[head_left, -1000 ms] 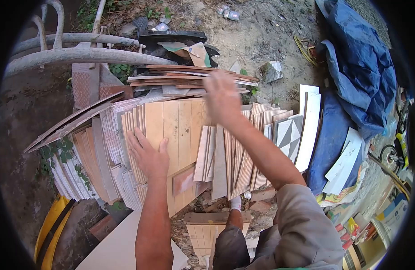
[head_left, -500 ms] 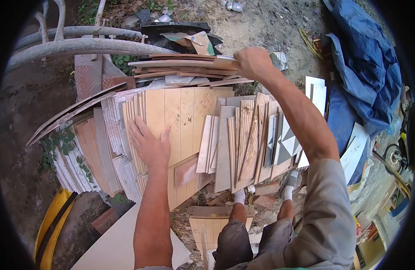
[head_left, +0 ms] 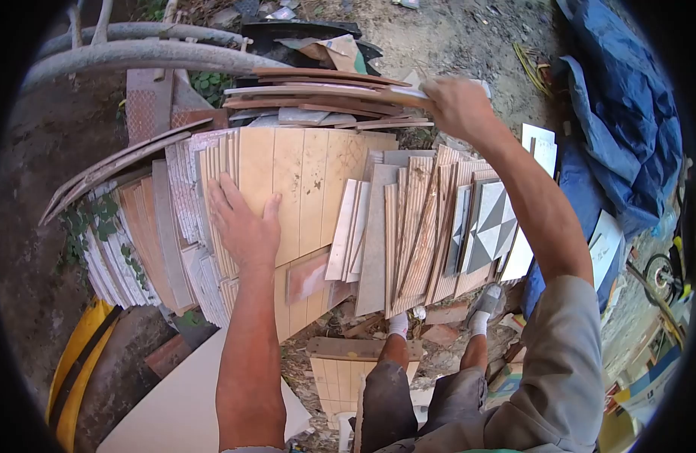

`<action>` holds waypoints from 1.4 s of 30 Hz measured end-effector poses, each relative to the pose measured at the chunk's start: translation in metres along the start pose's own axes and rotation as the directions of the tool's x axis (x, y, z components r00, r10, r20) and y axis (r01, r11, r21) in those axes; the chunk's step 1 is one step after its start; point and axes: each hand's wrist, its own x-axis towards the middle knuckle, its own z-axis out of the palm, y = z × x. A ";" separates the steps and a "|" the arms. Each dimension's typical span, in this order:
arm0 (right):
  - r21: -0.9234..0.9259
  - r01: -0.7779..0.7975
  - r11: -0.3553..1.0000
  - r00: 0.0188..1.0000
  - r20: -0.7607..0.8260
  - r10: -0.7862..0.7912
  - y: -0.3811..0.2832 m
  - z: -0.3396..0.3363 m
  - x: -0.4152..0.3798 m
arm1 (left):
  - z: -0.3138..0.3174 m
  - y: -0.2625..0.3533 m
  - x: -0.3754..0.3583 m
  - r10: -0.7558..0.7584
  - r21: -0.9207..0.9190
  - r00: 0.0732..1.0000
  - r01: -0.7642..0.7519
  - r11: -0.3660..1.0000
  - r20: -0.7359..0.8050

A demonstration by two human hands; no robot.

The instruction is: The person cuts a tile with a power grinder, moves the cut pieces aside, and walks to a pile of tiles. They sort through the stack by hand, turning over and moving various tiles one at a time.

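Note:
My left hand (head_left: 242,226) lies flat, fingers spread, on a large beige tile (head_left: 303,181) that leans at the front of a row of upright tiles. My right hand (head_left: 457,106) is stretched out to the far right end of a flat stack of brown tiles (head_left: 318,94) and grips the edge of one of its upper tiles. Between my arms, narrow ribbed tiles (head_left: 412,226) and a grey-and-white patterned tile (head_left: 491,223) lean upright.
A grey metal pipe (head_left: 144,57) runs behind the stacks. A blue tarp (head_left: 627,113) lies to the right, white tiles (head_left: 540,147) beside it. A yellow object (head_left: 76,370) and a pale slab (head_left: 174,400) sit low left. My feet (head_left: 438,317) stand among rubble.
My right hand moved from above the leaning tiles to the far stack's right end and closed on a tile edge. The left hand stayed flat on the beige tile.

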 end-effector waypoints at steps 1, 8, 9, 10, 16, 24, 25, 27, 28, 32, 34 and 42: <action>0.015 0.068 0.998 0.989 -0.133 -0.066 0.004 0.010 -0.017 | -0.001 0.000 -0.003 0.001 0.027 1.000 -0.001 1.000 0.003; -0.043 -0.092 0.995 0.996 0.011 0.093 0.061 0.064 -0.044 | -0.001 0.001 0.001 -0.042 -0.026 0.999 0.043 0.999 0.024; -0.044 -0.134 0.990 0.985 0.108 0.138 0.057 0.064 -0.041 | -0.002 0.000 0.001 -0.030 -0.032 0.999 0.031 0.999 0.026; -0.049 -0.114 0.992 0.986 0.113 0.119 0.055 0.060 -0.036 | -0.002 -0.001 -0.002 -0.018 -0.040 0.999 0.019 0.999 0.032; 0.106 -0.041 0.994 0.999 0.033 0.038 -0.024 0.006 0.074 | -0.007 -0.002 0.000 -0.014 -0.062 0.998 0.019 0.998 0.069; 0.321 0.029 0.947 0.990 -0.140 0.017 -0.165 0.059 0.223 | -0.010 -0.004 0.004 -0.009 -0.038 0.996 0.012 0.999 0.086; 0.315 -0.025 0.949 0.999 -0.036 0.038 -0.172 0.062 0.225 | -0.010 -0.005 0.002 -0.001 -0.052 0.995 0.007 0.999 0.103; 0.317 0.000 0.948 1.000 -0.021 0.007 -0.176 0.075 0.234 | -0.009 -0.006 0.001 -0.003 -0.053 0.995 0.008 0.999 0.097; 0.242 -0.018 0.970 1.000 -0.020 0.023 -0.177 0.080 0.238 | -0.009 -0.007 0.002 0.013 -0.072 0.995 -0.006 0.997 0.097; 0.129 0.036 0.991 0.995 -0.097 -0.023 -0.148 0.067 0.226 | -0.011 -0.007 0.001 0.014 -0.080 0.997 -0.007 0.997 0.079; 0.228 0.029 0.973 0.995 -0.104 -0.005 -0.114 0.052 0.216 | -0.013 -0.007 0.002 0.011 -0.084 0.996 -0.004 0.996 0.089; 0.674 -0.040 0.738 0.997 -0.028 0.079 0.030 0.044 0.204 | -0.007 -0.006 0.001 -0.005 -0.087 0.997 0.011 0.996 0.071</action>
